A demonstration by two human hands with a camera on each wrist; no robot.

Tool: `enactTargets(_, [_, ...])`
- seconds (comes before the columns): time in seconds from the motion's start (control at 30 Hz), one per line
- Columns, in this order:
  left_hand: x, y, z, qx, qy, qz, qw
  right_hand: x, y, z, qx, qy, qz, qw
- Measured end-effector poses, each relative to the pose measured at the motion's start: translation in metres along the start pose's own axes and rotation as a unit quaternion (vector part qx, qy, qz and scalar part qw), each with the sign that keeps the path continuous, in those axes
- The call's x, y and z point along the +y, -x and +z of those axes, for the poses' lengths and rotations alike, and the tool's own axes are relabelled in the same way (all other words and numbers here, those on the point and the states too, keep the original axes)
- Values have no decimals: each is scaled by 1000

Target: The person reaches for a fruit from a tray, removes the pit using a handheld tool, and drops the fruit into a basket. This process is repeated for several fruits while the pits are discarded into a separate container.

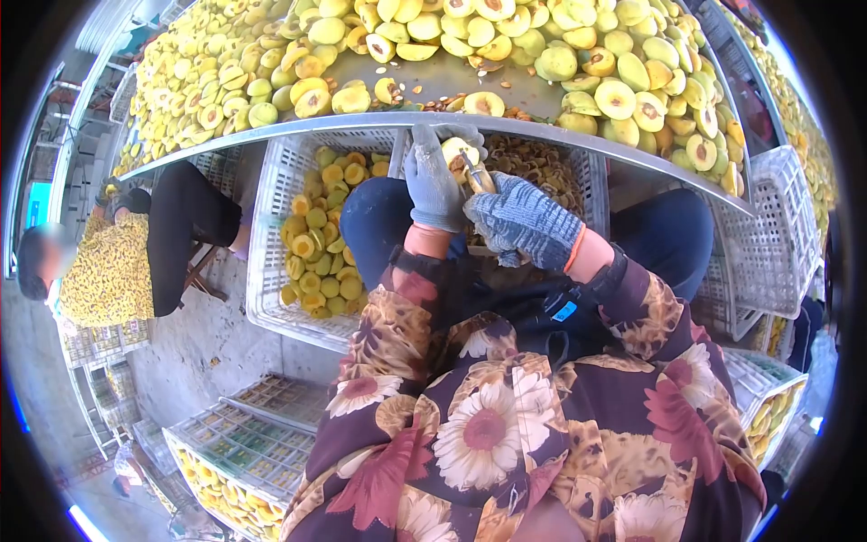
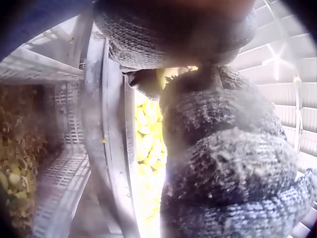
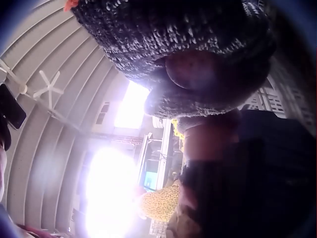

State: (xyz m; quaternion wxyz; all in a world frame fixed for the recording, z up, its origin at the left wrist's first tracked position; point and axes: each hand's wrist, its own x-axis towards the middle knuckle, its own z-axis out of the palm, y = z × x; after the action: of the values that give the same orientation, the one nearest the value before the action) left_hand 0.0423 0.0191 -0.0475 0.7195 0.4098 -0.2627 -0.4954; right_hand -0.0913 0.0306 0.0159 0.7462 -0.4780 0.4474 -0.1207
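Observation:
In the head view a gloved left hand (image 1: 435, 183) holds a pale yellow fruit half (image 1: 457, 150) just below the metal table's edge. The gloved right hand (image 1: 524, 219) grips a tool with a wooden handle (image 1: 480, 181), its metal end at the fruit. In the left wrist view, the gloved left hand (image 2: 223, 124) fills the right side, and a bit of yellow fruit (image 2: 171, 75) shows between glove folds. Curled gloved fingers of the right hand (image 3: 183, 59) show in the right wrist view; the tool's tip is hidden there.
Halved fruit (image 1: 361, 54) is heaped on the table, with its metal rim (image 1: 361, 119) in front. A white crate (image 1: 262, 271) of fruit stands left of the knees; another crate (image 1: 593, 185) holds brown scraps. Someone in a yellow patterned top (image 1: 108, 271) sits at far left.

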Motion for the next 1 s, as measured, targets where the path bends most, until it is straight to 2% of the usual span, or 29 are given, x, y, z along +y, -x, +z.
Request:
enactTargets(0.07, [5, 1, 0, -21, -12, -24, 999, 3, -1, 0, 3, -9, -3, 1000])
enactTargets(0.17, [9, 1, -3, -61, -54, -53, 995, 6, -4, 3, 55, 149, -44, 986])
enactTargets(0.27, [7, 1, 0, -82, -46, -78, 993, 2, -1, -1, 16, 143, -11, 989])
enactTargets(0.4, [1, -1, 3, -48, -8, -89, 995, 16, 0, -10, -81, -81, 37, 993])
enactTargets(0.47, [5, -2, -1, -84, 2, -101, 991, 22, -3, -13, -147, -220, 47, 963])
enactTargets(0.53, [13, 1, 0, -129, 14, -116, 985, 29, -3, -27, -231, -258, 26, 938])
enactTargets(0.6, [17, 4, 6, -117, -26, -111, 987, 37, -5, -38, -307, -321, 21, 896])
enactTargets(0.63, [17, 4, 7, -117, -31, -114, 986, 42, -7, -41, -324, -378, 48, 866])
enactTargets(0.73, [13, 1, 4, -163, -37, -120, 979, 37, -3, -41, -341, -427, 101, 831])
enactTargets(0.77, [14, 1, 4, -184, -39, -121, 975, 33, -1, -40, -321, -348, 60, 879])
enactTargets(0.83, [16, 5, 9, -164, -33, -138, 976, 30, 5, -37, -271, -183, -23, 945])
enactTargets(0.93, [16, 7, 21, -112, 16, -162, 980, 43, 8, -42, -268, -325, 42, 906])
enactTargets(0.97, [15, 7, 25, -91, 40, -170, 980, 33, 17, -40, -261, -310, 44, 913])
enactTargets(1.0, [12, 6, 28, -80, 55, -150, 984, 33, 23, -41, -209, -247, 8, 946])
